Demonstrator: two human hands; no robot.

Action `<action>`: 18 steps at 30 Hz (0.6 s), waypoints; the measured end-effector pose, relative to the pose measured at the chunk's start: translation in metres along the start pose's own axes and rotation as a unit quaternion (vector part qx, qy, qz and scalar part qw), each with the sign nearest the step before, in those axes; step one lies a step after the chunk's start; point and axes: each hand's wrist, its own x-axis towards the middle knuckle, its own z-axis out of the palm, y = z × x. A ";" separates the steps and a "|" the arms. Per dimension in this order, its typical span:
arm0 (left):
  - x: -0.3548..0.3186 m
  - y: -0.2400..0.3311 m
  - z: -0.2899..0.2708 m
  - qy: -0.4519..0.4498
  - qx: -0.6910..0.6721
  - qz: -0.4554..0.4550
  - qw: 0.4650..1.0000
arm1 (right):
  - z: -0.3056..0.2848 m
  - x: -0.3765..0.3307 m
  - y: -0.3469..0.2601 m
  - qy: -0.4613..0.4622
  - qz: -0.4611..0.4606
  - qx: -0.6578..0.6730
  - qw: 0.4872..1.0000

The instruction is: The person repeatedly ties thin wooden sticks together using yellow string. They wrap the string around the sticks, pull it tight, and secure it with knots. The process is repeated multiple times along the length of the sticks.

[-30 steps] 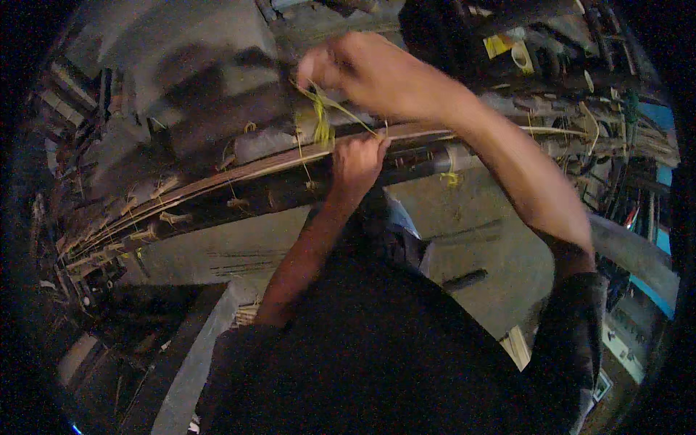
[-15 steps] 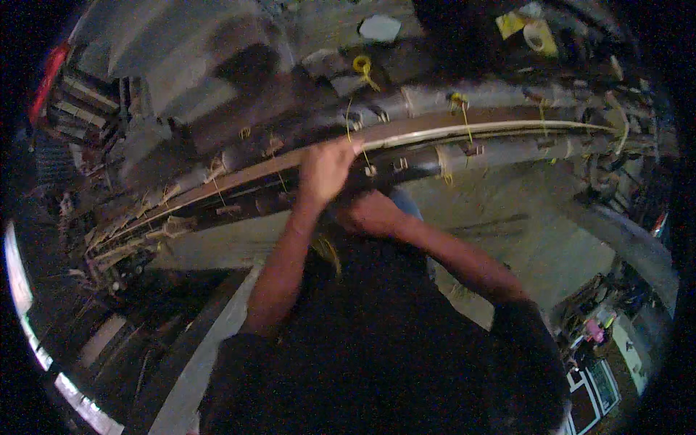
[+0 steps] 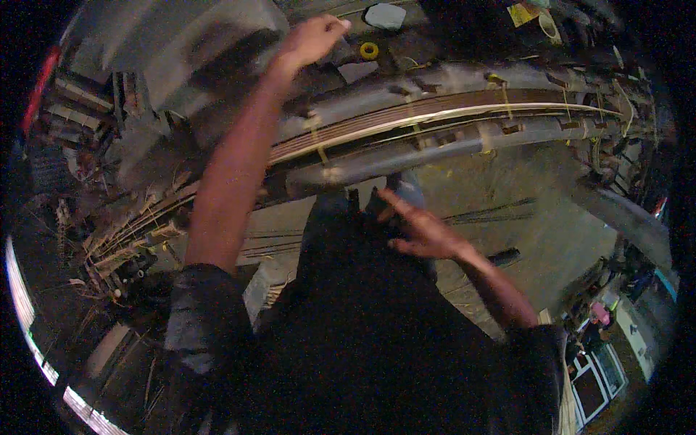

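Splints and loose strips jut from the left end of the long curved bundle of laths (image 3: 435, 116), which runs rightward across the scene, tied at intervals with yellow cord (image 3: 317, 141). Left hand (image 3: 312, 40) is raised beyond the bundle, fingers curled shut, near a yellow ring (image 3: 369, 50). Right hand (image 3: 420, 230) hovers below the grey pipe (image 3: 391, 161), fingers spread, holding nothing.

yellow tape ring (image 3: 369, 50) up top, yellow ties (image 3: 504, 98) round a brown and cream strip bundle (image 3: 435, 116), grey pipe (image 3: 406, 156) under it, black shirt (image 3: 362, 348) at the bottom
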 end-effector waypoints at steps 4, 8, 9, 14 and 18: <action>-0.099 0.009 -0.068 0.014 -0.068 -0.032 0.997 | 0.091 0.069 0.013 0.113 0.294 0.336 0.888; -0.205 0.033 -0.042 -0.023 -0.123 -0.003 0.992 | 0.017 0.055 -0.071 0.104 0.114 0.071 0.985; -0.226 0.030 -0.025 -0.082 -0.110 -0.025 0.990 | -0.008 0.076 -0.126 0.095 0.066 -0.064 0.991; -0.237 0.030 0.011 0.142 0.044 0.003 0.989 | -0.015 0.240 -0.234 -0.063 -0.198 -0.381 0.901; -0.230 0.049 -0.001 0.051 0.098 -0.026 0.993 | -0.058 0.269 -0.144 -0.022 0.074 -0.399 0.914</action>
